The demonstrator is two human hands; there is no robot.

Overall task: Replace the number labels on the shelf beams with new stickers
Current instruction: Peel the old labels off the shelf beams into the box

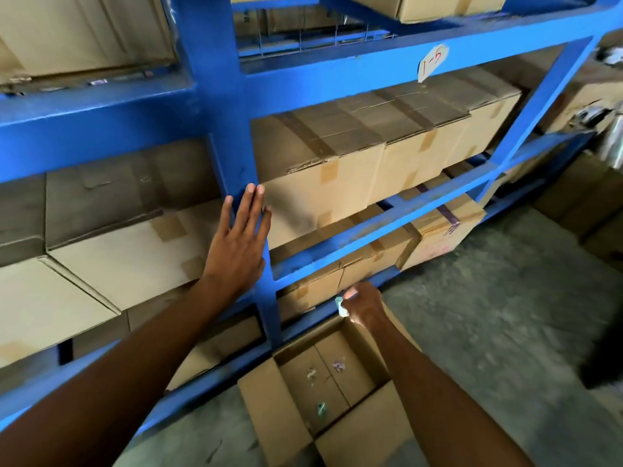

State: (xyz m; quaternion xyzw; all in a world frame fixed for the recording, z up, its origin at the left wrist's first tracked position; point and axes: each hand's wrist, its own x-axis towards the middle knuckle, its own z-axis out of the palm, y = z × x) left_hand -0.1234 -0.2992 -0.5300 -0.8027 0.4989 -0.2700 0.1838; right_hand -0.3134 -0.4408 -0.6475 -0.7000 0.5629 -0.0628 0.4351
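Note:
A pale label reading "1-5" (432, 63) is stuck on the upper blue shelf beam (354, 57) at the upper right. My left hand (240, 237) lies flat with straight fingers against the blue upright post (232, 136) in the middle. Lower down, my right hand (362, 304) pinches a small crumpled white and green scrap of sticker (341, 305) above an open cardboard box (323, 392) on the floor. A few crumpled scraps lie on that box's bottom.
Taped cardboard cartons (337, 163) fill the shelf levels on both sides of the post. More cartons stand on the grey concrete floor (488, 332) at the right. A dark object sits at the right edge.

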